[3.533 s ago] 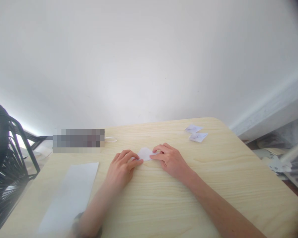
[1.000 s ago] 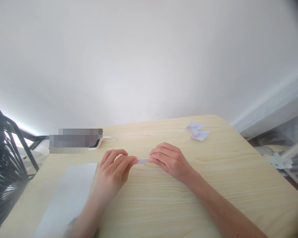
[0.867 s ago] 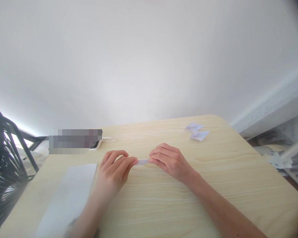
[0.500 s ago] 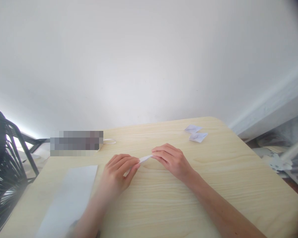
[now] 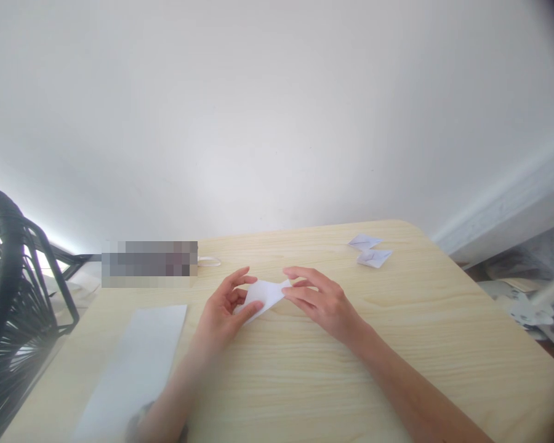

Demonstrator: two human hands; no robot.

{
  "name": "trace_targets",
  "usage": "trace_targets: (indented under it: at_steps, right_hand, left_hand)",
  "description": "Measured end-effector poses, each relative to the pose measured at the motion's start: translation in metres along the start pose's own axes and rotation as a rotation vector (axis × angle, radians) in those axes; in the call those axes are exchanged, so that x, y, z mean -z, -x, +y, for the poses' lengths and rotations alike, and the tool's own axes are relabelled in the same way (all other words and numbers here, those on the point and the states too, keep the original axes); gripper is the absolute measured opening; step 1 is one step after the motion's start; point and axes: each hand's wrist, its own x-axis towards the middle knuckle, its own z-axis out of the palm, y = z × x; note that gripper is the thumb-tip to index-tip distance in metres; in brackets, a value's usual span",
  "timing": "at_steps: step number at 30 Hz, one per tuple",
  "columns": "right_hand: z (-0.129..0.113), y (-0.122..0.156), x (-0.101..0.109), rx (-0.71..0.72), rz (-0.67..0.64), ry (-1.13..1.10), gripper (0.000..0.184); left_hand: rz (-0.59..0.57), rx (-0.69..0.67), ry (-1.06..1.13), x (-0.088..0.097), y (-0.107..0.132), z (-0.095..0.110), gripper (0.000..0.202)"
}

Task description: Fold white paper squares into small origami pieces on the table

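Observation:
A small white piece of folded paper (image 5: 268, 293) is held between both hands, just over the middle of the table. My left hand (image 5: 226, 306) grips its left end, the thumb lying across the near face and the fingers behind it. At the right tip, my right hand (image 5: 318, 298) pinches the paper between thumb and fingers, with the index finger lifted a little off it. Two folded paper pieces (image 5: 375, 258) with pointed ends lie close together toward the far right of the table.
White paper sheets (image 5: 136, 363) lie left of my left arm on the wooden table (image 5: 295, 387). A blurred-out object (image 5: 148, 264) with a white loop (image 5: 210, 261) stands at the far left edge. A dark woven chair (image 5: 13, 295) is at left; a white wall rises behind.
The paper has turned from nearly edge-on to show its broad face. My left fingers have spread and shifted behind it, and my right index finger has lifted. The view has shifted slightly.

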Motion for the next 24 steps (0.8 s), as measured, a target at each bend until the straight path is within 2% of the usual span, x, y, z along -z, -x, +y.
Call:
trace_targets:
  at_steps: [3,5,7,9,13,16,20,24]
  right_hand:
    - [0.002,0.001,-0.003,-0.092,0.000,-0.149,0.017]
    - [0.001,0.001,-0.005,-0.199,-0.003,-0.272,0.025]
    - [-0.001,0.001,-0.006,-0.328,0.004,-0.368,0.031]
    - [-0.003,0.001,-0.006,-0.403,0.027,-0.409,0.026]
    - [-0.007,-0.001,-0.006,-0.372,0.033,-0.397,0.011]
    - [-0.009,-0.002,-0.005,-0.323,0.051,-0.351,0.013]
    - [-0.009,-0.001,-0.005,-0.265,0.044,-0.323,0.011]
    - [-0.009,0.000,-0.007,-0.303,0.044,-0.342,0.009]
  left_hand:
    - [0.067,-0.015,0.043,0.000,-0.001,-0.002,0.048]
    - [0.110,-0.037,0.033,0.000,-0.001,-0.002,0.039]
    - [0.124,-0.050,-0.007,0.001,0.000,-0.001,0.029]
    - [0.110,-0.063,-0.065,0.002,0.000,0.001,0.021]
    - [0.074,-0.157,-0.261,0.004,0.001,0.003,0.010]
    - [0.056,-0.243,-0.356,0.004,0.001,0.004,0.007]
    - [0.046,-0.286,-0.411,0.004,0.001,0.007,0.007]
    - [0.078,-0.415,-0.515,0.001,0.002,0.010,0.005]
